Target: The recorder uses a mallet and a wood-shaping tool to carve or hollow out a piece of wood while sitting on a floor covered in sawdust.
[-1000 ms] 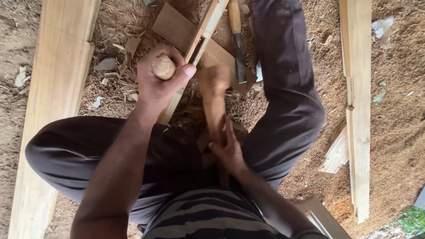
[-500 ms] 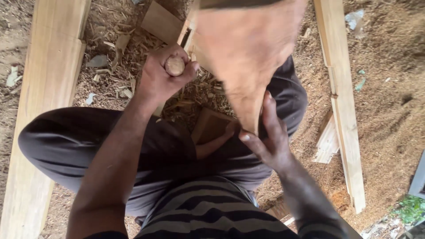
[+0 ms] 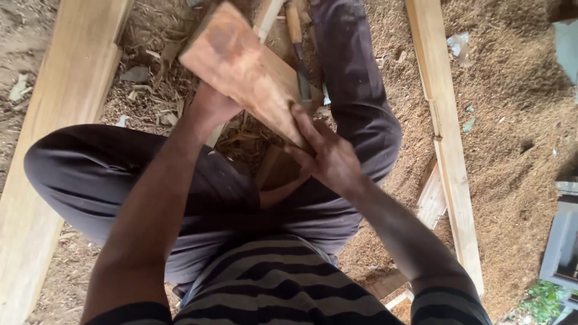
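Note:
I sit cross-legged on sawdust. My right hand (image 3: 328,159) grips the lower end of a thick wooden block (image 3: 241,66), which is raised and tilted up towards the camera. My left hand (image 3: 211,105) is stretched out in front of my knees. The block covers its fingers, which closed on a round-ended wooden handle a moment ago. A smaller piece of wood (image 3: 276,170) lies between my legs, below the block.
A chisel (image 3: 296,42) with a wooden handle lies on the ground beyond the block. A wide plank (image 3: 60,120) runs along my left and a narrow plank (image 3: 448,132) along my right. Shavings and sawdust cover the ground. A grey object (image 3: 563,241) stands at the right edge.
My right hand has swung the wooden block up from low between my legs towards the camera. My left hand has stayed in place around the round handle.

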